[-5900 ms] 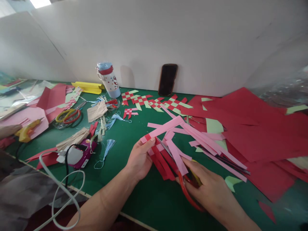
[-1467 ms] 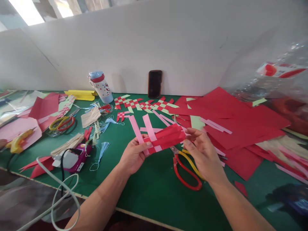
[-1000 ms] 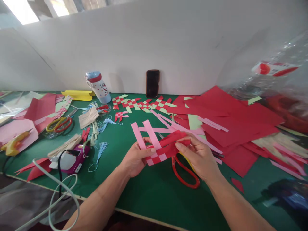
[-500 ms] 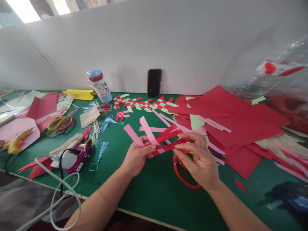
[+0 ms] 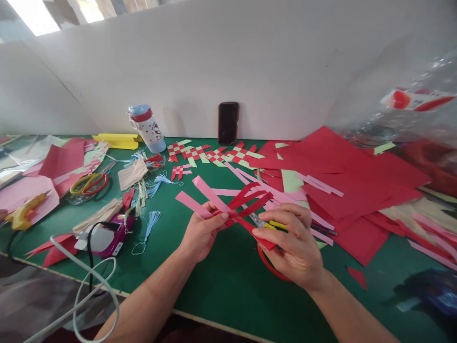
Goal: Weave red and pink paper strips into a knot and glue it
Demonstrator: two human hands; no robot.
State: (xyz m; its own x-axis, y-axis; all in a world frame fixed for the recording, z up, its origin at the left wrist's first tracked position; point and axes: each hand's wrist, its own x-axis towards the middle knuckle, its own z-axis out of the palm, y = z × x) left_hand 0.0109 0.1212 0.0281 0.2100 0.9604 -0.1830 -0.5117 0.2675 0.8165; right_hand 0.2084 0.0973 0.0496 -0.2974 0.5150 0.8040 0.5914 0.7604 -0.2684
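Crossed pink strips and red strips form a partly woven piece above the table. My left hand pinches its left side between thumb and fingers. The pink ends point up and left; two red strips loop up to the right. At the lower right, my right hand holds a red strip end of the same piece between thumb and fingertips. Behind and under that hand lie scissors with red and yellow handles, partly hidden. Loose pink strips lie just beyond the piece.
Woven fish shapes line the back of the green table, near a phone and bottle. Red sheets cover the right. Scissors, tassels, a glue gun and a purple device are left.
My right hand has moved slightly down, bringing a red strip end down and right. The other red strips now curl upward as loops. The pink ends have tilted further left.
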